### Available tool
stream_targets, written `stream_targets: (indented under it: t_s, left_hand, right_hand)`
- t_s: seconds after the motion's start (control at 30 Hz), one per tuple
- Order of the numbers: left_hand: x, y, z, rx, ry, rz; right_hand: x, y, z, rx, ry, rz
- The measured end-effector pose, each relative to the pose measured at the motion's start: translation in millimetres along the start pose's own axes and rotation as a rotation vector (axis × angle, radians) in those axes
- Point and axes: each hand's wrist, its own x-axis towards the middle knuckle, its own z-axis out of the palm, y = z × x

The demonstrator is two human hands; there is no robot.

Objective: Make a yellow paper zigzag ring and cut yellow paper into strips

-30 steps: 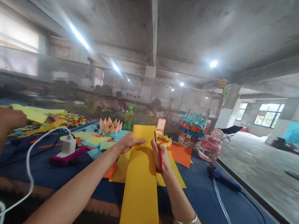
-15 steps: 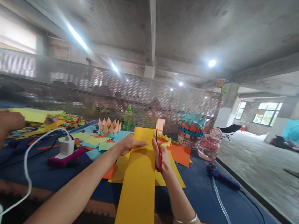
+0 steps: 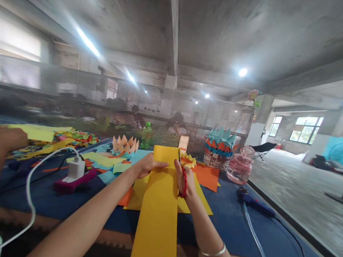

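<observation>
My left hand (image 3: pixel 148 166) grips the left edge of a long yellow paper strip (image 3: pixel 159 209), thumb lying across its face. The strip stretches from above the table down past the bottom of the view. In my right hand (image 3: pixel 187 182) are red-handled scissors (image 3: pixel 183 183), their blades upright along the strip's right edge near its far end. My right thumb and fingers wrap round the handles. Beneath the strip lie yellow sheets (image 3: pixel 197 202) and an orange sheet (image 3: pixel 209 177). Just beyond my right hand is a yellow folded-paper ring (image 3: pixel 188 159), partly hidden.
At left sit a purple power strip (image 3: pixel 69 182) with a white charger (image 3: pixel 76 167) and a co-worker's hand (image 3: pixel 11 138). Behind stand a peach paper crown (image 3: pixel 125 146) and green bottle (image 3: pixel 147 135). A paper basket (image 3: pixel 219 150), pink jar (image 3: pixel 240 167) and glue gun (image 3: pixel 255 203) are right.
Almost nothing differs. Both hands keep their hold on the strip and the scissors, and the view has shifted very slightly.
</observation>
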Motion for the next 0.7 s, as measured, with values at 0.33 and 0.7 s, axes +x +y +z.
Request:
stream_targets:
  t_s: [0.33, 0.7]
  left_hand:
    - [-3.1, 0.8, 0.9, 0.022, -0.037, 0.008]
    - [-1.0, -5.0, 1.9, 0.043, -0.068, -0.027]
  right_hand:
    - [-1.8, -5.8, -4.7, -0.04, -0.025, 0.011]
    - [-2.2, -8.3, -5.8, 0.004, 0.045, 0.025]
